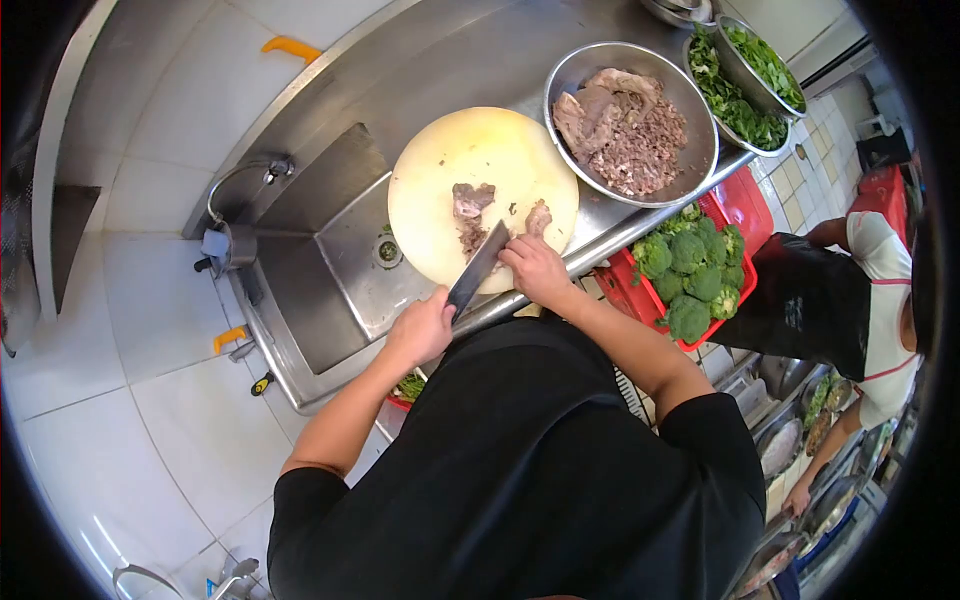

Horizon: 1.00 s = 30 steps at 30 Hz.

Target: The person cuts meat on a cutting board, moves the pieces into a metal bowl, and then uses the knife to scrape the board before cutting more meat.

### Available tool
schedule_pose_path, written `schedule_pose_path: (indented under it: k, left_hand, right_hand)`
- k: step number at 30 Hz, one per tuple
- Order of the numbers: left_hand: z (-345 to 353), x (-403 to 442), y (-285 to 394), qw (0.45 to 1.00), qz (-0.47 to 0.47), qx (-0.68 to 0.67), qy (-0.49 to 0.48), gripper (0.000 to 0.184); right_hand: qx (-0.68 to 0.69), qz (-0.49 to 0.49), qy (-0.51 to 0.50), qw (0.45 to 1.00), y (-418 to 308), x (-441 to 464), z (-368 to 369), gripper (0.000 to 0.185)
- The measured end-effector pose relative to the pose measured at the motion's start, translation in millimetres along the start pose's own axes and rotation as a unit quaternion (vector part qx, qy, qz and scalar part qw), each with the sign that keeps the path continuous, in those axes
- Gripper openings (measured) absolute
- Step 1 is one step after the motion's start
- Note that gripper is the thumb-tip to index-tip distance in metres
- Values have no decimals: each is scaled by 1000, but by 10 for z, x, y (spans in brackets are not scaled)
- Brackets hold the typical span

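The left hand (422, 325) is closed around the handle of a cleaver (478, 268); the fist covers most of that handle. The right hand (535, 265) has its fingers bent down close beside the blade; whether they pinch any meat cannot be told, since its back hides the fingertips. Just past its knuckles lies a small piece of meat (538, 217), its lower end running out of sight by the hand. A larger chunk (473, 200) sits nearer the middle of the round cutting board (440, 160), with chopped bits below it, partly behind the blade.

The board overlaps the sink (345, 290), covering part of its basin. Beside it on the steel bench (450, 60), a metal bowl (712, 150) holds chopped meat and bigger pieces. Beyond that, bowls of leafy greens (740, 90) overlap each other. Broccoli (700, 260) fills a red basket, concealing its bottom. At far right, another person (890, 300) is cut off by the dark lens edge.
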State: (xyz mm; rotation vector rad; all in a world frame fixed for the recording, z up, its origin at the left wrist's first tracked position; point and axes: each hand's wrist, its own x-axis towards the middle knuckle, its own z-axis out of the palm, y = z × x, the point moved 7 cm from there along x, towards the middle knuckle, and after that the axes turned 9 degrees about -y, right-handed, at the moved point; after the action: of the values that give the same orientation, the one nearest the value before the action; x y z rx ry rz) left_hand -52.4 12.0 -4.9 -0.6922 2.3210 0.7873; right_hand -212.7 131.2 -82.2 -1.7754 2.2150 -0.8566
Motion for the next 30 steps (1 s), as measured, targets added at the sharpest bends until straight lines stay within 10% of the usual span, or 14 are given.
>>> schedule_pose_path:
  k: [30]
  left_hand:
    - [46,16,18,994,-38,-79,62,26]
  right_hand:
    - [12,91,-59,994,531,138,-642,40]
